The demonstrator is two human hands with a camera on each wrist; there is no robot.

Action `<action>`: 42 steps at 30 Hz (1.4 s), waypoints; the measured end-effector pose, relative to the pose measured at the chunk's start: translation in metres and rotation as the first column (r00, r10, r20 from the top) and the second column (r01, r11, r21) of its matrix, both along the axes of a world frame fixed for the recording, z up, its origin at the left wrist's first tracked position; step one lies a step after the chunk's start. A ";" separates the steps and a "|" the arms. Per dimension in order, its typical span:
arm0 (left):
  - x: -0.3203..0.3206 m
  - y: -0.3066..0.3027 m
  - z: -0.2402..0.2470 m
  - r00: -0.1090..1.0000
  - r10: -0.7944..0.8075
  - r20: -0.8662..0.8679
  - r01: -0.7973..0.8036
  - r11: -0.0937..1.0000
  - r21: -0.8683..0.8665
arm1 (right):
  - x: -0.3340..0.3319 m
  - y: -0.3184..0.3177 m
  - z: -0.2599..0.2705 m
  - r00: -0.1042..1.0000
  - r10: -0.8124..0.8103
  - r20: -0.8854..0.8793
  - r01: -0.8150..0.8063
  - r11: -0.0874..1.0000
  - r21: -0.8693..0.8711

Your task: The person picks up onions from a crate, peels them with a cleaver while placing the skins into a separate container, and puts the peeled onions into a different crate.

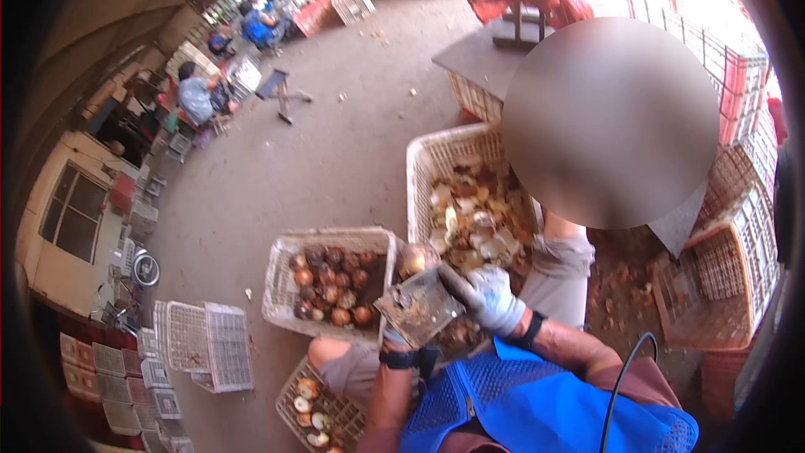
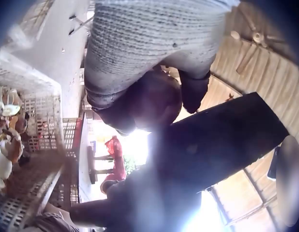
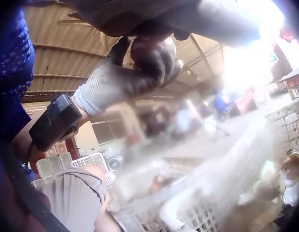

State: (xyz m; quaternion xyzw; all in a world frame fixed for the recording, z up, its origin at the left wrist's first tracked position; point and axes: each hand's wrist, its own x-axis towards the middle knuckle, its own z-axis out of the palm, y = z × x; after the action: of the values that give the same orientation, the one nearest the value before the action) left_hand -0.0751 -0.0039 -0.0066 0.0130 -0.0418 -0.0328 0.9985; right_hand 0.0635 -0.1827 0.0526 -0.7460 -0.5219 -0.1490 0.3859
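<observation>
A round brown onion (image 1: 417, 260) sits in the fingers of my gloved left hand (image 2: 154, 43); the left wrist view shows them curled round the onion (image 2: 159, 96). In the head view a wide, stained flat blade (image 1: 419, 309) covers most of that hand. My gloved right hand (image 1: 496, 300) grips the blade's dark handle, beside the onion. The blade (image 2: 231, 140) looks dark against the light in the left wrist view. The right wrist view shows the left hand (image 3: 123, 79) holding the onion, with the right hand (image 3: 125, 17) above it; whether blade and onion touch, I cannot tell.
A crate (image 1: 277, 310) of brown onions stands at the left, and a larger crate (image 1: 417, 176) of peelings ahead. Below, another crate (image 1: 289, 411) holds pale and brown onions. Stacked crates (image 1: 225, 348) stand further left. A blurred area hides part of the right side. People sit far off.
</observation>
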 end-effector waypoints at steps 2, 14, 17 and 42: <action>-0.003 0.002 -0.002 1.000 -0.015 -0.027 0.016 0.998 0.054 | 0.001 -0.001 -0.008 0.999 0.002 0.052 0.001 0.999 -0.049; -0.004 0.014 -0.019 0.998 0.004 -0.070 0.016 0.956 0.294 | -0.002 -0.003 -0.015 0.999 0.025 -0.024 -0.028 0.986 -0.164; 0.004 0.022 -0.032 0.999 0.039 -0.005 -0.034 0.925 0.380 | -0.004 -0.003 -0.008 0.997 -0.007 -0.072 0.002 0.998 -0.070; 0.031 0.007 -0.013 0.751 0.650 0.119 -0.338 0.223 0.914 | -0.002 0.010 -0.022 0.975 -0.108 -0.195 0.050 0.958 -0.282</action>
State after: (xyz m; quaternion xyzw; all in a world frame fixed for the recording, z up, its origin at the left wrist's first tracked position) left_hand -0.0441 0.0033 -0.0195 0.5520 0.1354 0.2716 0.7767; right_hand 0.0616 -0.1725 0.0304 -0.8242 -0.4640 -0.0112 0.3245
